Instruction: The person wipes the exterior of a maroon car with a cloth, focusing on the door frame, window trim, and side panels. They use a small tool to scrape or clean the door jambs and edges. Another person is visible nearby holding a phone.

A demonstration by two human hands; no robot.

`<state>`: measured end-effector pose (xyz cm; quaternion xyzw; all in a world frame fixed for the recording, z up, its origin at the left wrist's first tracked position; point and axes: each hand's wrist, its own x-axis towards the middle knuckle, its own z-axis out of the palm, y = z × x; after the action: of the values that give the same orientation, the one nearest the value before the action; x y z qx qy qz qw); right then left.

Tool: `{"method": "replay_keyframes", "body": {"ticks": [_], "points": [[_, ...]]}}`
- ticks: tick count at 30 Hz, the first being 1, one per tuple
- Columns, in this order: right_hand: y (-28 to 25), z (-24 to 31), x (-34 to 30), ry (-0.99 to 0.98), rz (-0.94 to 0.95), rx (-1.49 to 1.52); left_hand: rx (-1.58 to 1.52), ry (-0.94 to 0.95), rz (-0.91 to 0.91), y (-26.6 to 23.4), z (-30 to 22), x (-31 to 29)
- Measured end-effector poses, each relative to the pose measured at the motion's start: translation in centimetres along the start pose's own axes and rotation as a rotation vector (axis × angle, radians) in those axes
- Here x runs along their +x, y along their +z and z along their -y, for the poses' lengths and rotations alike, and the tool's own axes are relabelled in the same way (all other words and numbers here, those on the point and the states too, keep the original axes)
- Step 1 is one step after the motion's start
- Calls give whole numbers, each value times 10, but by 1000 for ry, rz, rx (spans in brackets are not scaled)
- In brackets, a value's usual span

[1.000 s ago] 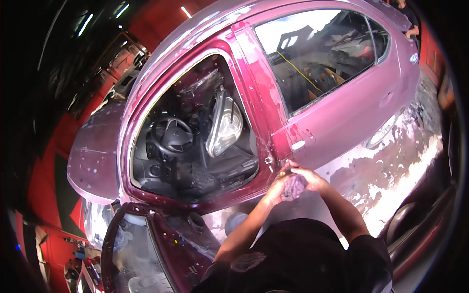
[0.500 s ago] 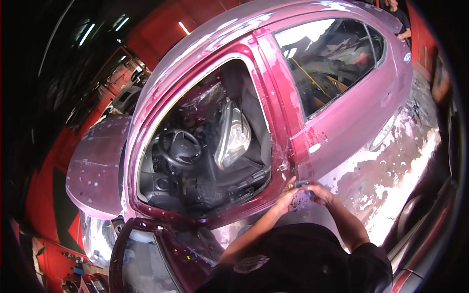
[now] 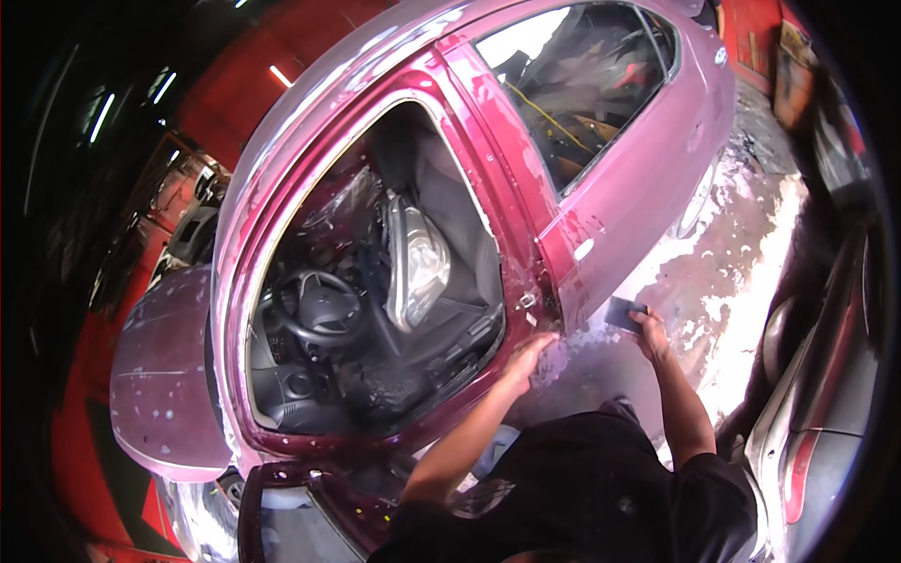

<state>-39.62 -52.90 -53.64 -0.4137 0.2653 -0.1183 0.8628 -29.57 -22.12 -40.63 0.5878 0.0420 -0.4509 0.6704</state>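
Observation:
A dark, flat rectangular piece, like a sanding pad or folded sandpaper, is gripped in my right hand, held out over the floor just off the car's side. My left hand is at the lower rear corner of the front door opening, its fingers drawn together by the sill. Something crumpled and purplish shows under it, too blurred to make out. The pinkish-maroon car has dull, patchy paint, with darker glossy maroon on the door pillar.
Through the front doorway a headlight unit lies on the seat, beyond the steering wheel. The open front door stands at lower left. Another vehicle is close on my right. White patches mark the floor.
My hands were together over the crumpled purplish thing; now they are apart. My right hand has moved right and up with the dark piece, my left toward the sill. The view has shifted.

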Motion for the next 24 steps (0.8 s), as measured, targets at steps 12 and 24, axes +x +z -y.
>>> {"method": "replay_keyframes", "body": {"ticks": [12,24], "points": [[-179,-24,-5,64,-290,118,1069,1683,-334,153,-350,-1],[-91,2,59,76,-277,-84,2708,1245,-972,-21,-480,-46]]}}
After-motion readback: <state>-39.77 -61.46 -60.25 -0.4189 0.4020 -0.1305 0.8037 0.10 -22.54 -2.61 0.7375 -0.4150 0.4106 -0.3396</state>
